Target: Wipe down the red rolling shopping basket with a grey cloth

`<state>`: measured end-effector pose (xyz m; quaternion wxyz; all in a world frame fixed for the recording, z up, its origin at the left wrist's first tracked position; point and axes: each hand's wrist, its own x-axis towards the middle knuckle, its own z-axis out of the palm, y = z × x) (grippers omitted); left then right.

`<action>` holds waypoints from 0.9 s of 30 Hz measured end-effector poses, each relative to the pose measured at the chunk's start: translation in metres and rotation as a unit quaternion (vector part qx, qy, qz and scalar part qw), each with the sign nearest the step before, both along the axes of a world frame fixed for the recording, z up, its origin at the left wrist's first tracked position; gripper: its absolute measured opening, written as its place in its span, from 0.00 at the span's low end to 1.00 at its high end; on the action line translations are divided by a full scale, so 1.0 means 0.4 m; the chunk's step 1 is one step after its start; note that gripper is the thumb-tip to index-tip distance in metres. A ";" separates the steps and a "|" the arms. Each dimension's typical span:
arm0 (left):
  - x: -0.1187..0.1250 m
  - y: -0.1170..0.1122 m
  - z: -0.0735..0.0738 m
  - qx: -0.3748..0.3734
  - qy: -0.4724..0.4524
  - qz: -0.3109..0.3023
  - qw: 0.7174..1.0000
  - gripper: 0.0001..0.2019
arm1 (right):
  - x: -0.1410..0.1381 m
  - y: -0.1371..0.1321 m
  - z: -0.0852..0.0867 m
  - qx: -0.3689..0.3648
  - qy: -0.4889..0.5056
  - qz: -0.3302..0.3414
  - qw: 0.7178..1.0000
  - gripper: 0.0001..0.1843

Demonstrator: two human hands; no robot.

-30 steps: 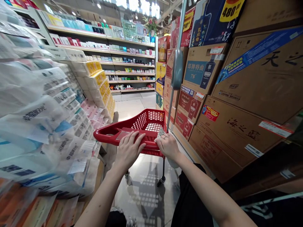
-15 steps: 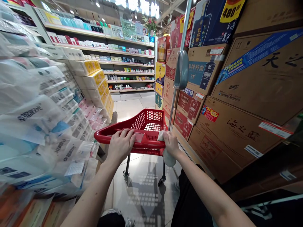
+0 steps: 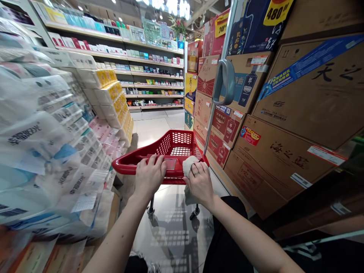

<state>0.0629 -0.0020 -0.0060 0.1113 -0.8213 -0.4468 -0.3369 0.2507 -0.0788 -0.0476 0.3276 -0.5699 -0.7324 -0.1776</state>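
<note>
A red plastic shopping cart [image 3: 125, 165] with a perforated basket stands in front of me, its handle nearest. My left hand [image 3: 150, 175] is closed over the left-middle part of that handle, beside a small label plate [image 3: 170, 164]. On the right part of the handle, my right hand [image 3: 199, 182] presses a pale cloth [image 3: 189, 163] against the red plastic. Part of the cloth hangs down below the bar. A ring shows on a finger of that hand. The metal pole rising at the cart's right side carries a grey plastic loop handle [image 3: 223, 82].
Plastic-wrapped tissue packs [image 3: 57, 144] are piled close on the left. Stacked cardboard cartons [image 3: 264, 163] line the right side. Shelves [image 3: 153, 60] of small boxed goods stand ahead, beyond the tiled floor [image 3: 155, 119]. My legs are below the handle.
My right hand and the cloth have slid left along the handle from its right corner. My left hand has shifted slightly right in view and still grips the bar.
</note>
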 end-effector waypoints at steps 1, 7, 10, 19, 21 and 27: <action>0.002 0.000 -0.001 0.000 -0.001 -0.001 1.000 0.16 | 0.006 0.011 0.010 -0.011 -0.019 0.002 1.000 0.19; -0.005 0.002 -0.009 0.001 0.003 0.005 1.000 0.19 | 0.032 0.077 0.067 -0.080 -0.075 -0.002 0.994 0.24; -0.025 0.013 -0.013 0.001 0.023 -0.001 1.000 0.20 | 0.032 0.086 0.074 -0.100 -0.056 -0.028 0.993 0.25; -0.059 0.032 -0.021 0.018 0.057 0.026 0.998 0.22 | -0.033 0.065 0.051 -0.051 0.025 -0.076 0.996 0.24; -0.048 0.022 -0.021 0.016 0.047 0.024 0.998 0.21 | -0.070 0.079 0.061 -0.091 0.054 -0.093 0.990 0.24; -0.024 -0.004 -0.025 -0.014 0.016 0.043 0.999 0.23 | -0.154 0.140 0.128 -0.212 0.171 -0.094 0.958 0.24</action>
